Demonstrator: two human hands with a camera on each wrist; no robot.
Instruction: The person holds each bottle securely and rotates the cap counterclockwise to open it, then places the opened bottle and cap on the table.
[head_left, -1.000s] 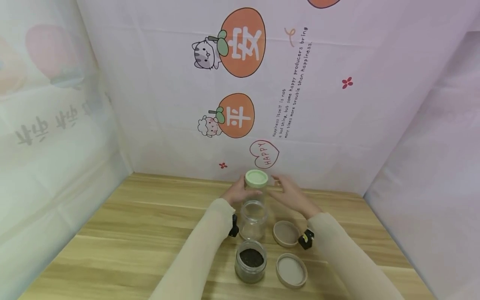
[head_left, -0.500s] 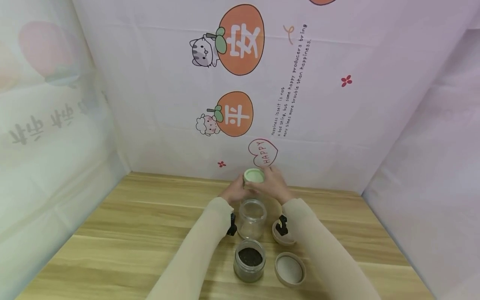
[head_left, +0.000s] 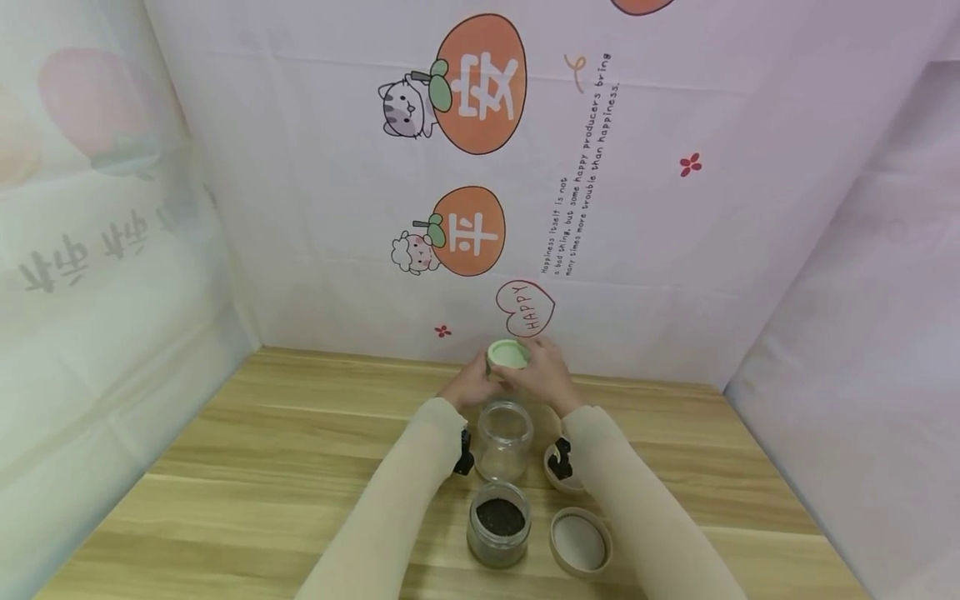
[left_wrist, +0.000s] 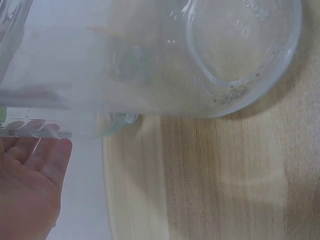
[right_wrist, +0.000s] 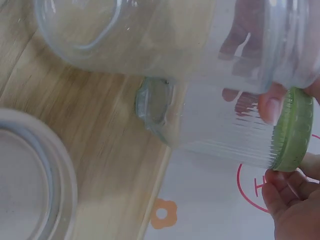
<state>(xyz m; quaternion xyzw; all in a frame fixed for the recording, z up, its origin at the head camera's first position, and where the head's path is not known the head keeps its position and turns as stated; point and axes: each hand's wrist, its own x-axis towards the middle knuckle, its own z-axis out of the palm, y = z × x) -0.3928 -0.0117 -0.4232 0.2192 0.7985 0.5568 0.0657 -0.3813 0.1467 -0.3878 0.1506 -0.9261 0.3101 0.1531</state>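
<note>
At the back of the table, a clear jar (right_wrist: pixel 215 125) stands behind another jar and wears a light green lid (head_left: pixel 508 354). My left hand (head_left: pixel 468 382) holds this jar around its upper part from the left side. From the right, my right hand (head_left: pixel 546 375) grips the green lid by its rim, as the right wrist view shows. Closer to me stands an open clear jar (head_left: pixel 504 446), with a few dark specks at its bottom in the left wrist view. In front of that is an open jar (head_left: pixel 498 546) of dark, fine-grained material.
Two beige lids lie to the right of the jars: one lid (head_left: pixel 581 542) near the front, the other lid (right_wrist: pixel 65 165) partly under my right wrist. The wooden table (head_left: pixel 300 450) ends at a printed cloth wall (head_left: pixel 360 275) just behind the lidded jar.
My right hand has moved left from beside the lidded jar onto its green lid and grips it. My left hand has stayed at the jar. The other jars have not moved.
</note>
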